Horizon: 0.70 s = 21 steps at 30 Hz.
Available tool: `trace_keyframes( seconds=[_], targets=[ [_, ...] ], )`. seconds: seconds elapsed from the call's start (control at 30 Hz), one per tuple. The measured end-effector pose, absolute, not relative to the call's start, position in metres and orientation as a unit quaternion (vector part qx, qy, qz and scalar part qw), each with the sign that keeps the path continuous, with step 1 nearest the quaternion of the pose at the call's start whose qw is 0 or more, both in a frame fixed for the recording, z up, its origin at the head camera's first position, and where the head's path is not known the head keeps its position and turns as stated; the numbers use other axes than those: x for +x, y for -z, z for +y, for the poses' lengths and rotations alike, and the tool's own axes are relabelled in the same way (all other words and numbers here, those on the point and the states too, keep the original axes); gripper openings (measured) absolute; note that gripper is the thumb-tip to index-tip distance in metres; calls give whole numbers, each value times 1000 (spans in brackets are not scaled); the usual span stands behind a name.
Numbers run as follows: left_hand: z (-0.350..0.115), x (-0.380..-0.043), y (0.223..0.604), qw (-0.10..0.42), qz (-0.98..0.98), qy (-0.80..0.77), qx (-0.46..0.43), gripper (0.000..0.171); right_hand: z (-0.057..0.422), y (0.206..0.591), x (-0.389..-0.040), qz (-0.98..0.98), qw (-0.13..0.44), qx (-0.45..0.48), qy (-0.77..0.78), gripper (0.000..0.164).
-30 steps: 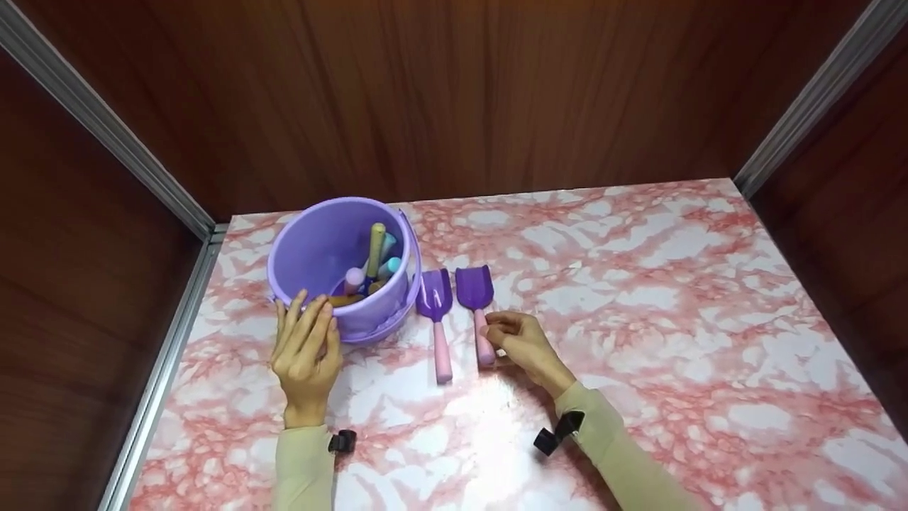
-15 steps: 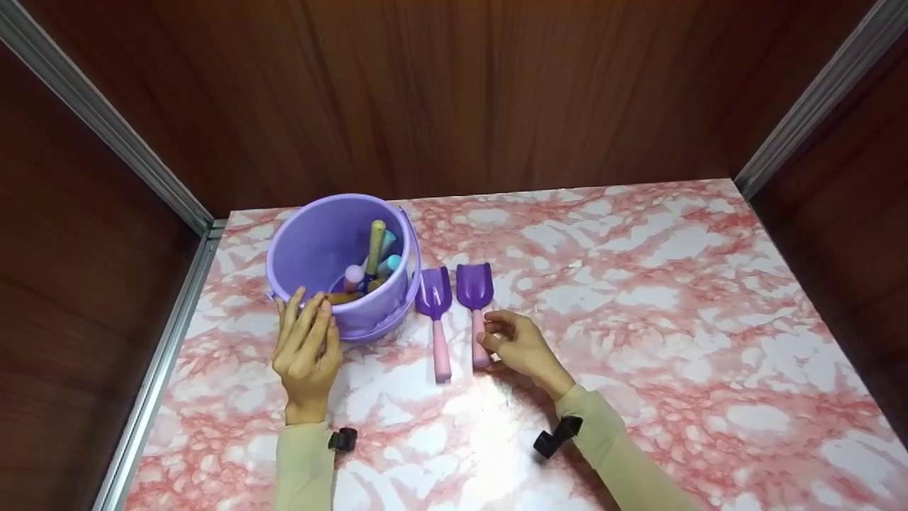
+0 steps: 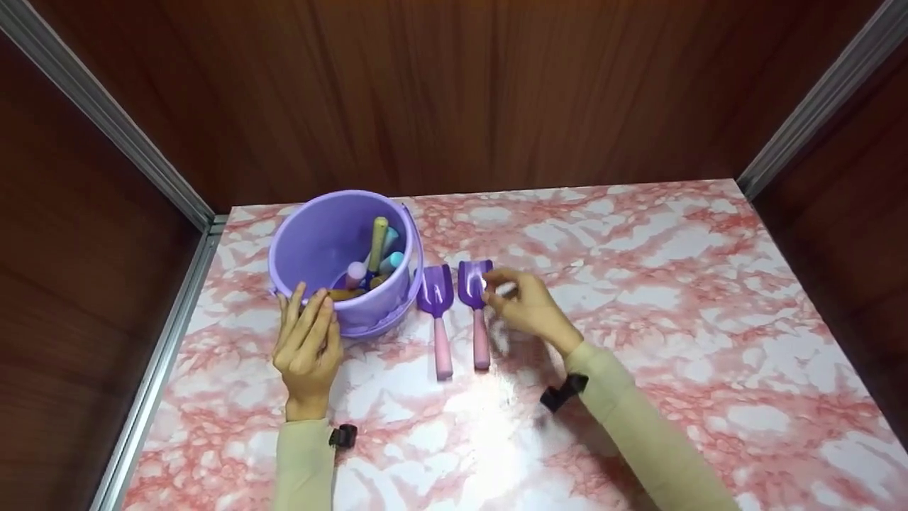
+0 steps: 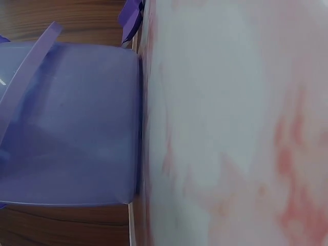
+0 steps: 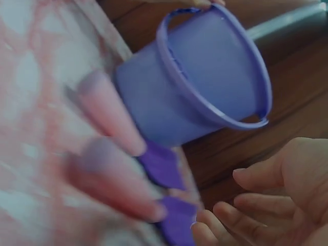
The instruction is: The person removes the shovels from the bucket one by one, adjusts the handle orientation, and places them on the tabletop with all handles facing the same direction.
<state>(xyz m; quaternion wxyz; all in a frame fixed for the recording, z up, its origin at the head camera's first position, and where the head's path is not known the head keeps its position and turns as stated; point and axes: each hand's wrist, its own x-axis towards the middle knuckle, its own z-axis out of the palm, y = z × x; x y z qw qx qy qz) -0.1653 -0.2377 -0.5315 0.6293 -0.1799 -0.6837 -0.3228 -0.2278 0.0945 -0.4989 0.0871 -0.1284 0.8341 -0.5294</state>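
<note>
My left hand rests with extended fingers against the near rim of a lilac bucket. Several toy handles stand inside, including a yellow one and a pink one. To the bucket's right, two toy shovels with purple blades and pink handles lie side by side: the left shovel and the right shovel. My right hand hovers beside the right shovel's blade, its loosely bent fingers holding nothing. In the right wrist view the thumb and fingers stand apart.
The bucket's handle hangs down on its right side, close to the left shovel's blade. A red-and-white marbled tabletop lies beneath everything. Dark wood panels with metal edge strips enclose the table at the back and sides.
My right hand has left the right shovel's handle and moved up beside its blade. That shovel now lies straighter, nearly parallel to the other. The left hand stays at the bucket's rim.
</note>
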Motion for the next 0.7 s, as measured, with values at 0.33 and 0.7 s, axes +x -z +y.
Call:
trace_keyframes(
  seconds=[0.33,0.7],
  targets=[
    [-251,-163,529,627,-713,252,-188,17,69,449,-257,865,4,-241,439,30],
    [-257,-161,522,616,-731,202,-216,18,22,417,-275,869,-51,-349,347,27]
  ],
)
